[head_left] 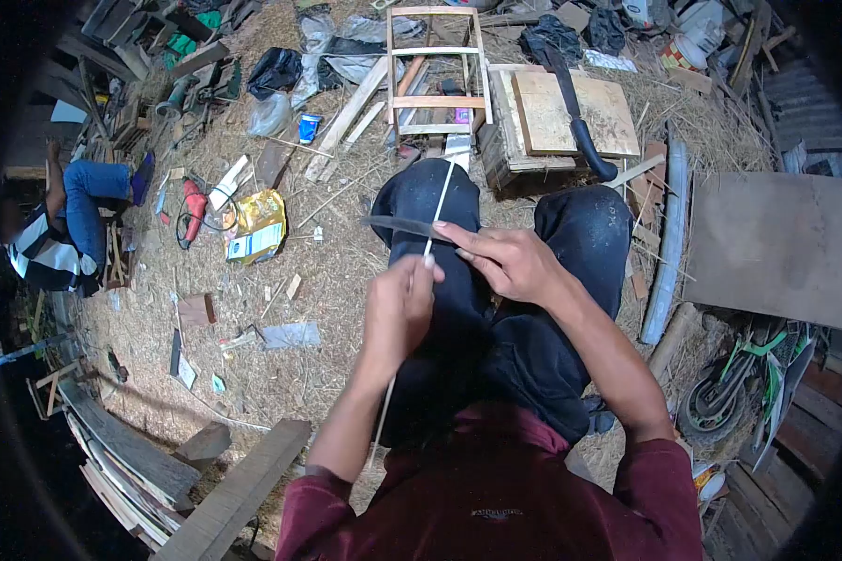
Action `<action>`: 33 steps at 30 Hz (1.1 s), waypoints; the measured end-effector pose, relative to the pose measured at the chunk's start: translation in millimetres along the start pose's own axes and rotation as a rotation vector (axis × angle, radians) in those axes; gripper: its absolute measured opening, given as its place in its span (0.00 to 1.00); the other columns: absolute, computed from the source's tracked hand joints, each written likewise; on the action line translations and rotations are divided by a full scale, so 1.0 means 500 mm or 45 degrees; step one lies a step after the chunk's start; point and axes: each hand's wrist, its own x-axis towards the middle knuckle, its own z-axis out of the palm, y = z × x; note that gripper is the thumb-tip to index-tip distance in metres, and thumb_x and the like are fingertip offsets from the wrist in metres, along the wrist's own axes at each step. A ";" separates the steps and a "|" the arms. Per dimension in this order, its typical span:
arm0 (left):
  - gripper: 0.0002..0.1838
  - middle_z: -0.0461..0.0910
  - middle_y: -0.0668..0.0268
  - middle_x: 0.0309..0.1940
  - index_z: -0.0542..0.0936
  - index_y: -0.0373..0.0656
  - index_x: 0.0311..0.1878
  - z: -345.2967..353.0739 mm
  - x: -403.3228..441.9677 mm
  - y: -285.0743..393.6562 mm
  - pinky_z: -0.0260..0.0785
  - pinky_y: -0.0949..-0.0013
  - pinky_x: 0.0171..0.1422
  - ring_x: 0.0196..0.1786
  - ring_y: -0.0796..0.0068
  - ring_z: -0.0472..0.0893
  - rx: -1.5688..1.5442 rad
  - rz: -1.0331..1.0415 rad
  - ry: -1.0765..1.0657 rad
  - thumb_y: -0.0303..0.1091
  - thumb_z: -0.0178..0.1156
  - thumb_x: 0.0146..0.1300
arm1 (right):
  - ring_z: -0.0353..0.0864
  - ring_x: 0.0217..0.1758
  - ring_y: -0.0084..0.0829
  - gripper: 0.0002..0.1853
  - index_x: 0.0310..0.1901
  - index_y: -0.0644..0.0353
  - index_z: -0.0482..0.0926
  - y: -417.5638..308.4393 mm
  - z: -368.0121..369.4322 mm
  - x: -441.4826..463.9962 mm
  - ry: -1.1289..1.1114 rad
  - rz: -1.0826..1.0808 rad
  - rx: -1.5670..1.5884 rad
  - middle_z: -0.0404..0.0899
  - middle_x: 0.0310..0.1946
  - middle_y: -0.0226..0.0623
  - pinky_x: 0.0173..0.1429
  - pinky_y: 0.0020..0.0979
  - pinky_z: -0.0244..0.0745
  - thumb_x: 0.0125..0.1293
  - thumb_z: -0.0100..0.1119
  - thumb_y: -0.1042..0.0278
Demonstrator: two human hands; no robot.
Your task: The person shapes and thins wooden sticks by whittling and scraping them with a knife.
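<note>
My left hand is closed around a thin pale strip, which looks like split bamboo or cane. The strip runs over my left knee, through my fingers and back along my left forearm. My right hand grips a knife whose dark blade points left and lies across the strip just beyond my left hand. The knife's handle is hidden inside my right hand. Both hands are above my dark trousers, close to the left knee.
Ahead stand a wooden frame and a wooden block with a black-handled machete on it. Left lie a red power tool and a yellow bag. Another person sits far left. A plywood sheet is on the right.
</note>
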 end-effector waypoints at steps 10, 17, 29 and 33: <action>0.17 0.71 0.66 0.18 0.80 0.37 0.35 -0.023 -0.072 -0.009 0.64 0.68 0.30 0.25 0.80 0.70 0.196 0.166 -0.038 0.38 0.50 0.78 | 0.81 0.29 0.50 0.27 0.69 0.37 0.73 0.038 0.001 0.021 0.207 0.119 -0.087 0.80 0.26 0.49 0.36 0.45 0.75 0.69 0.58 0.68; 0.17 0.79 0.55 0.23 0.80 0.34 0.35 -0.019 -0.057 -0.001 0.69 0.66 0.34 0.27 0.72 0.78 0.215 0.140 0.020 0.36 0.52 0.76 | 0.81 0.29 0.48 0.26 0.69 0.41 0.74 0.013 -0.003 0.010 0.051 0.055 0.038 0.80 0.26 0.47 0.36 0.44 0.75 0.69 0.58 0.68; 0.09 0.81 0.45 0.28 0.80 0.36 0.39 -0.024 -0.112 -0.028 0.75 0.57 0.36 0.35 0.42 0.84 0.238 0.076 -0.019 0.29 0.53 0.73 | 0.81 0.29 0.49 0.28 0.69 0.36 0.73 0.029 0.000 0.015 0.168 0.153 -0.059 0.81 0.27 0.47 0.34 0.46 0.75 0.68 0.59 0.68; 0.10 0.80 0.49 0.26 0.81 0.36 0.39 -0.020 -0.101 -0.017 0.74 0.60 0.36 0.32 0.53 0.82 0.212 0.112 0.019 0.30 0.54 0.73 | 0.81 0.28 0.50 0.28 0.70 0.37 0.72 0.032 0.006 0.013 0.111 0.058 -0.005 0.81 0.27 0.47 0.35 0.45 0.76 0.69 0.58 0.68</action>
